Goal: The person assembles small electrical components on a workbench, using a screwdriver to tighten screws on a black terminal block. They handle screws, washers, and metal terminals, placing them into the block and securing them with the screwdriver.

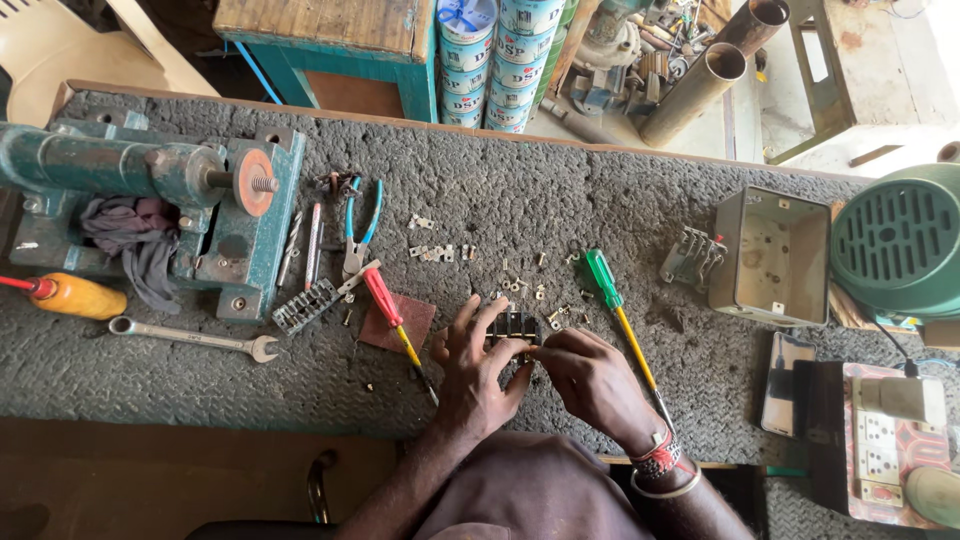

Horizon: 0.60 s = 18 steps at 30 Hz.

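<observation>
Grey, gritty matting covers the desk (pixel 600 180). Just below the green screwdriver (pixel 604 280), both hands grasp 1 small black terminal block (pixel 514 325): left hand (pixel 475 370) cradling, right hand (pixel 590 380) pinching. Steadying it low against the matting would likely help. Tiny metal fittings (pixel 440 252) lie scattered above.

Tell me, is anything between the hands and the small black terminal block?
Nothing visible is. The left hand and the right hand both already touch the small black terminal block on the grey bench mat; the loose screws lie beside it.
</observation>
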Each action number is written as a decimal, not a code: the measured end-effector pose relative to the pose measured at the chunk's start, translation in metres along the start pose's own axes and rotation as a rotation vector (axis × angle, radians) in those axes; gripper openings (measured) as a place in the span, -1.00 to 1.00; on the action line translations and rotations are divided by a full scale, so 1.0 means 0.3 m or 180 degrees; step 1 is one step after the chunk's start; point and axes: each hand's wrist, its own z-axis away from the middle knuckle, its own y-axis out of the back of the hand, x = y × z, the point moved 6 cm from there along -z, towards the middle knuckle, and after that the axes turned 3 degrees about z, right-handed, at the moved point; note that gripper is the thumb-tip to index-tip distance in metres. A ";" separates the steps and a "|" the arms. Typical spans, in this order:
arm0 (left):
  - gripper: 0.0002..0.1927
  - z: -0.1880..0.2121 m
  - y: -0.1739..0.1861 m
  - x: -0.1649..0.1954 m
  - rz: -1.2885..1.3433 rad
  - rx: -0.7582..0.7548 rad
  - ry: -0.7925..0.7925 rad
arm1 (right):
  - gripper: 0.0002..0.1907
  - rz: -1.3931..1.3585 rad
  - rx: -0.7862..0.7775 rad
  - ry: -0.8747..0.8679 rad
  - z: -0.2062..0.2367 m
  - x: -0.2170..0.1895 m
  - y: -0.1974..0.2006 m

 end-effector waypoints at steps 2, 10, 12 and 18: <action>-0.74 0.000 -0.005 -0.006 0.0014 0.0006 0.0017 | -0.75 -0.0330 0.0226 -0.0079 0.013 0.027 0.003; -0.75 -0.003 -0.009 0.001 -0.0064 -0.0035 0.0065 | -0.63 0.1086 0.0427 -0.1921 0.149 0.290 0.070; -0.74 -0.004 -0.014 0.002 -0.0051 -0.0068 0.0067 | -0.43 0.1539 0.0177 -0.2156 0.190 0.339 0.062; -0.77 -0.004 -0.028 -0.009 -0.0012 -0.0122 0.0046 | -0.66 0.1534 -0.0423 -0.2550 0.260 0.430 -0.037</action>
